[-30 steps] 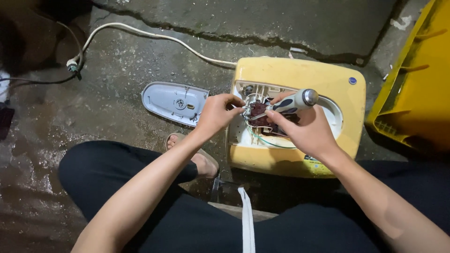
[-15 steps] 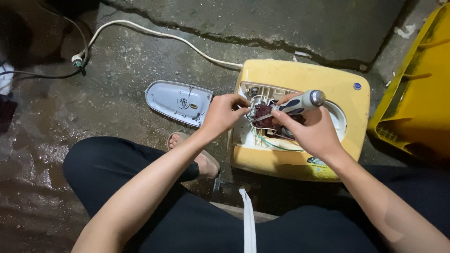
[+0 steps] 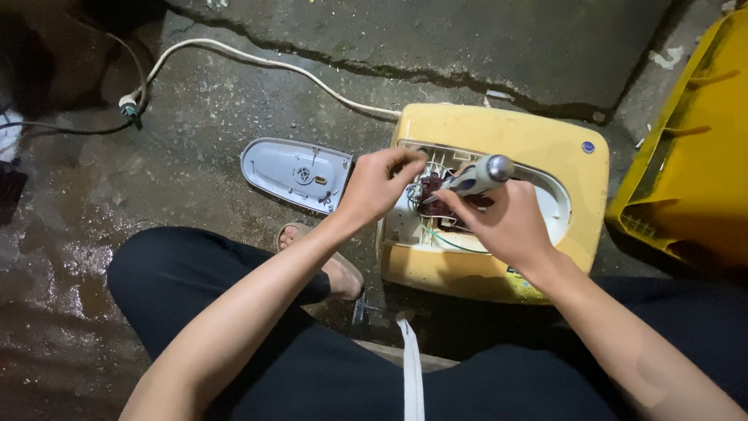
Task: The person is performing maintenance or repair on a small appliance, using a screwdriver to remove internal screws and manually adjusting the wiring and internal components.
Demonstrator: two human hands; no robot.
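While the left hand [image 3: 378,187] pinches wires inside the opened yellow appliance [image 3: 499,148], the right hand [image 3: 502,222] grips a screwdriver [image 3: 479,176] there.

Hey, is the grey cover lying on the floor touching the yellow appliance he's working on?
Cannot tell. In the head view the grey cover ends close to the yellow appliance, but the left hand hides the spot where they would meet.
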